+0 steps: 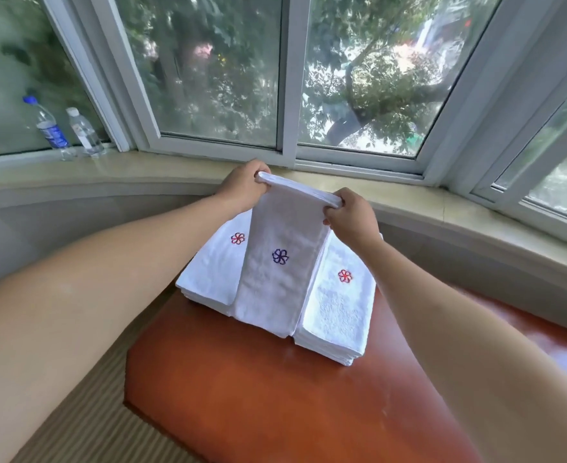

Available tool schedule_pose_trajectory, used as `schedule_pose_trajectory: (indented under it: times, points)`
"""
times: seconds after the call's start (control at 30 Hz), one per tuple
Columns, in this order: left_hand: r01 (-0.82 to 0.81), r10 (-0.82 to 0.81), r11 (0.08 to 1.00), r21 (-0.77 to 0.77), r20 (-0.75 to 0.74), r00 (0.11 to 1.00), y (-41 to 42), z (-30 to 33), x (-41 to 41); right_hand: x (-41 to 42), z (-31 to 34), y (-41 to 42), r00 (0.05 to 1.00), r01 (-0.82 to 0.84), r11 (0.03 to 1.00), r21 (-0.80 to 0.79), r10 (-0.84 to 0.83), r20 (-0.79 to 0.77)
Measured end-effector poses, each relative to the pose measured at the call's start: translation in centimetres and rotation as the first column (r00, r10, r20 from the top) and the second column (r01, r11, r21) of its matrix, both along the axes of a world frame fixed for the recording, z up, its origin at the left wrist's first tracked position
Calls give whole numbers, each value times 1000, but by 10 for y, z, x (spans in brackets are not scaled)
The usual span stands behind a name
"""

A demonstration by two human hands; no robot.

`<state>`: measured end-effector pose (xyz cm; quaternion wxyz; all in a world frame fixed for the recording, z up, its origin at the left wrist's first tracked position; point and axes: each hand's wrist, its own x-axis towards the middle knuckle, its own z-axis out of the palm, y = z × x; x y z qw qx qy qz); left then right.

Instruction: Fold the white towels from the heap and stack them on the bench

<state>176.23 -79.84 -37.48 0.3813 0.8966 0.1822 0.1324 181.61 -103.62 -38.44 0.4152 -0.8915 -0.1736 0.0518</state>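
The towel I hold up [282,259] hides the gap between the two stacks [337,315] behind it. My fingertips are tucked behind its top edge. The bottle labels [53,130] are too small to read. The bench [275,396] is cut by the bottom edge.

two water bottles [64,130] on the stone window sill [175,168], bay window [288,78], trees outside

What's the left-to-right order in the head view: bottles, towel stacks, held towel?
Blue-capped bottle → white-capped bottle → left towel stack → held towel with the purple flower → right towel stack.
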Motion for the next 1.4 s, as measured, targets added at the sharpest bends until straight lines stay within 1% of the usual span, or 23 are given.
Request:
schedule_pose_trajectory:
  times: [0.13,0.33,0.5,0.63,0.77,0.93,1.0,1.03,1.07,1.1,1.13,1.2,1.27,1.4]
  points:
    - [55,-56,998,-34,-44,997,17,-20,47,33,-17,17,998,61,997,-48,-63,-24]
    - [137,-151,985,-105,-142,978,39,-72,112,83,-62,37,977,173,974,-148,-189,-100]
    - [171,-205,972,-163,-222,953,53,-115,162,126,-102,50,958,198,968,-157,-225,-181]
    - [196,-236,965,-173,-249,939,62,-148,195,159,-137,60,941,228,956,-183,-265,-210]
    - [202,-252,960,-194,-287,924,73,-182,218,185,-169,72,935,213,953,-214,-262,-238]
    - [184,-215,974,-135,-270,939,85,-232,230,199,-213,90,917,248,948,-199,-296,-267]
    - [221,-219,975,-25,-274,936,85,-252,230,195,-231,95,904,270,955,-125,-296,-308]
    - [257,-233,965,45,-288,929,84,-260,228,190,-238,96,906,254,964,-79,-266,-328]
    - [317,-270,942,113,-308,912,83,-267,226,184,-245,96,917,208,976,-65,-218,-334]
    - [405,-333,897,175,-335,882,82,-274,223,180,-252,94,933,128,987,-98,-153,-325]
    - [501,-403,836,223,-369,838,81,-281,220,178,-260,91,948,21,985,-173,-75,-310]
    - [639,-493,717,278,-445,747,83,-290,212,175,-273,86,956,-161,922,-352,57,-287]
    - [697,-503,646,311,-514,695,84,-296,203,172,-279,82,958,-214,869,-446,97,-271]
    - [745,-492,584,323,-589,641,85,-291,185,159,-274,83,973,-211,824,-526,122,-198]
